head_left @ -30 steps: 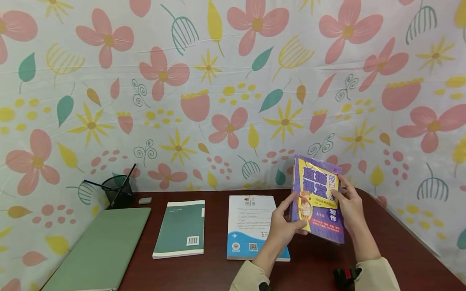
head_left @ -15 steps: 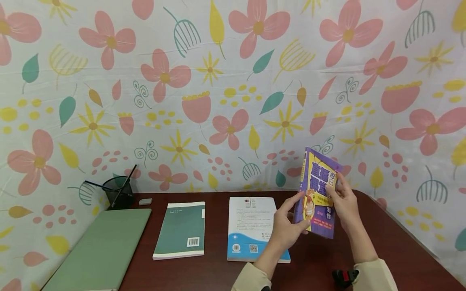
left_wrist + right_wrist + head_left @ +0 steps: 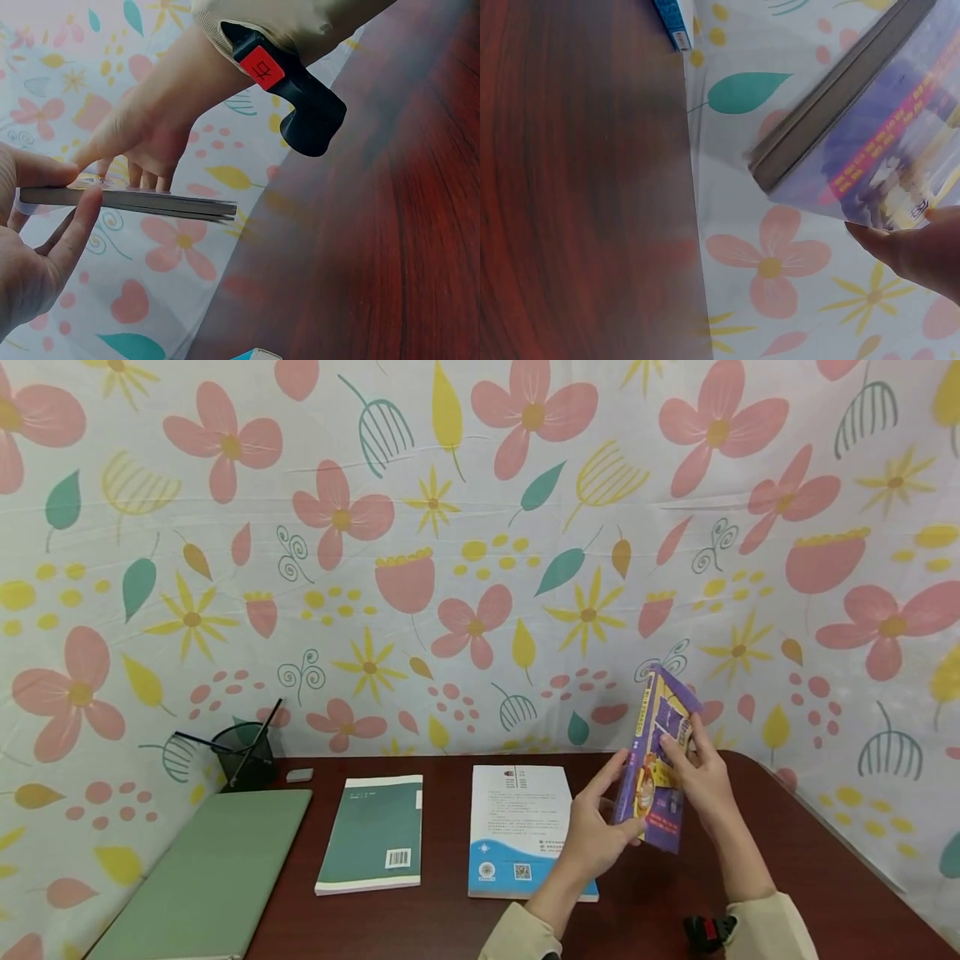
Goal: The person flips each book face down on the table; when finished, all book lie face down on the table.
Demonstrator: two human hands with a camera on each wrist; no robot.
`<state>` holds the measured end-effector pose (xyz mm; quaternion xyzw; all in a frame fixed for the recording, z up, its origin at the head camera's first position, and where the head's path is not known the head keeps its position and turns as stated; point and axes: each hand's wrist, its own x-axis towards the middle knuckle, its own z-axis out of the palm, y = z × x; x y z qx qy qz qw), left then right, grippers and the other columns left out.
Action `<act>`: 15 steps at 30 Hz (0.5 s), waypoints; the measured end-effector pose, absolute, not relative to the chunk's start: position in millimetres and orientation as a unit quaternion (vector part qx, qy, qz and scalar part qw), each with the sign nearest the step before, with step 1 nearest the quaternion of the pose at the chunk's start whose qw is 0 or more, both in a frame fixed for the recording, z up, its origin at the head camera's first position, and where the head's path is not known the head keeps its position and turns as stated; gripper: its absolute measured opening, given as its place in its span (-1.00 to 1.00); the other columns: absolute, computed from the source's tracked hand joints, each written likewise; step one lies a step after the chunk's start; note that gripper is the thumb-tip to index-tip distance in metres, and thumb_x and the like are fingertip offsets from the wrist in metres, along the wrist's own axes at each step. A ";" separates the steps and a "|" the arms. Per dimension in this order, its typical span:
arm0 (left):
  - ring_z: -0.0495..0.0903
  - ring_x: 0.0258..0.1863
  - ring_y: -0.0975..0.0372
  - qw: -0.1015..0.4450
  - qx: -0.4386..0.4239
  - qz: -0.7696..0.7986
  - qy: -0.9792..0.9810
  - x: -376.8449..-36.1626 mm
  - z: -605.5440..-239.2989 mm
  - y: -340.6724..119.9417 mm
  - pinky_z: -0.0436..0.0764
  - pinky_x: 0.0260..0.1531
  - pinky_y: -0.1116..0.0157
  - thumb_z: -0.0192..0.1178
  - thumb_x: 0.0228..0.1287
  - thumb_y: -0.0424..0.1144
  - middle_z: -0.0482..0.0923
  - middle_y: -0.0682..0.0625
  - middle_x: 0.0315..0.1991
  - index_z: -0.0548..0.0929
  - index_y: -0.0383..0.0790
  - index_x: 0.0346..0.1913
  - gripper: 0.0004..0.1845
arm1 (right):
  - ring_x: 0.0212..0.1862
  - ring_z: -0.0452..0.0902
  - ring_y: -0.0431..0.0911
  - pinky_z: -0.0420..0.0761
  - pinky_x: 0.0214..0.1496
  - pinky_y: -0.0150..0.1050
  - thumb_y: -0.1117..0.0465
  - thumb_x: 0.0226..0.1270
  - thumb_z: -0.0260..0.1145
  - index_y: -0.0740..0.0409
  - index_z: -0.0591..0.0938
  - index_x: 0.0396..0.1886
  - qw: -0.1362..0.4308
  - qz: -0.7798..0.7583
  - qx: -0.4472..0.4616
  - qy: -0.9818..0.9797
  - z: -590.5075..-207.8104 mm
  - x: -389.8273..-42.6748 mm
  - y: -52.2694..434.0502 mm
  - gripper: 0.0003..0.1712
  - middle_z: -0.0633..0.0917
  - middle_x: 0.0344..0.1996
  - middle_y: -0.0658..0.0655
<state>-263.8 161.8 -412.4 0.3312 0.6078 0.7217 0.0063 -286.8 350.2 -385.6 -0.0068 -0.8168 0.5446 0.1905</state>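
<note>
A purple and yellow book (image 3: 658, 760) stands upright above the dark red table (image 3: 660, 902), turned nearly edge-on to the head camera. My left hand (image 3: 600, 827) holds its lower left edge, thumb and fingers pinching it. My right hand (image 3: 701, 777) grips its right side, fingers over the cover. In the left wrist view the book (image 3: 127, 200) shows edge-on between my left hand (image 3: 37, 247) and my right hand (image 3: 142, 142). The right wrist view shows the book's cover (image 3: 870, 150) and a fingertip (image 3: 907, 251).
A white and blue book (image 3: 517, 827) and a green book (image 3: 372, 831) lie flat on the table. A green folder (image 3: 210, 872) lies at the left, behind it a black pen cup (image 3: 242, 753) and a small grey eraser (image 3: 299, 774). Flowered cloth (image 3: 480, 552) surrounds the table.
The purple book has turned from facing me to nearly edge-on and moved slightly right and up. Both hands have kept hold of it.
</note>
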 end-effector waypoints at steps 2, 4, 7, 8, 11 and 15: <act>0.42 -0.31 0.43 0.008 0.334 0.721 0.608 -263.8 -412.5 162.0 0.58 -0.51 0.50 0.20 0.05 -0.52 0.38 0.08 0.25 0.27 0.31 0.33 -0.16 | -0.20 0.26 -0.69 0.43 -0.25 -0.64 -0.16 0.41 -0.05 -0.24 -0.39 0.45 0.191 0.542 -0.012 -0.818 -384.9 -287.3 349.7 -0.12 0.01 0.43 0.41; 0.42 -0.31 0.44 0.009 0.338 0.718 0.608 -263.6 -412.6 161.9 0.58 -0.50 0.50 0.20 0.05 -0.52 0.39 0.08 0.25 0.28 0.28 0.33 -0.17 | -0.15 0.24 -0.66 0.41 -0.23 -0.67 -0.16 0.40 -0.04 -0.27 -0.39 0.44 0.191 0.542 -0.016 -0.818 -384.4 -287.5 348.8 -0.13 -0.01 0.44 0.38; 0.43 -0.30 0.45 0.013 0.342 0.715 0.609 -263.5 -413.4 161.7 0.59 -0.49 0.51 0.20 0.07 -0.52 0.40 0.10 0.26 0.29 0.24 0.34 -0.19 | 0.04 0.29 -0.46 0.37 -0.21 -0.70 -0.16 0.42 -0.07 -0.31 -0.40 0.43 0.188 0.541 -0.018 -0.820 -383.5 -287.4 348.0 -0.15 -0.04 0.46 0.34; 0.43 -0.30 0.46 0.013 0.343 0.714 0.609 -263.5 -413.6 161.7 0.59 -0.48 0.51 0.20 0.07 -0.52 0.40 0.11 0.27 0.29 0.24 0.34 -0.19 | 0.13 0.30 -0.33 0.35 -0.19 -0.71 -0.15 0.42 -0.07 -0.32 -0.41 0.42 0.189 0.540 -0.016 -0.820 -383.2 -287.3 347.6 -0.15 -0.06 0.46 0.32; 0.43 -0.29 0.48 0.013 0.351 0.714 0.606 -263.1 -414.2 161.8 0.59 -0.46 0.51 0.21 0.07 -0.52 0.42 0.11 0.27 0.30 0.24 0.34 -0.19 | 0.32 0.13 -0.11 0.29 -0.15 -0.73 -0.11 0.45 -0.09 -0.33 -0.42 0.41 0.195 0.548 0.003 -0.814 -382.0 -286.4 346.0 -0.18 -0.16 0.48 0.27; 0.45 -0.28 0.48 0.018 0.367 0.716 0.593 -261.0 -413.6 162.6 0.60 -0.43 0.51 0.21 0.06 -0.54 0.46 0.04 0.25 0.32 0.23 0.33 -0.19 | 0.25 0.11 -0.27 0.23 -0.09 -0.72 0.03 0.47 -0.08 -0.32 -0.38 0.43 0.214 0.583 0.064 -0.781 -380.3 -283.8 343.3 -0.20 -0.26 0.47 0.28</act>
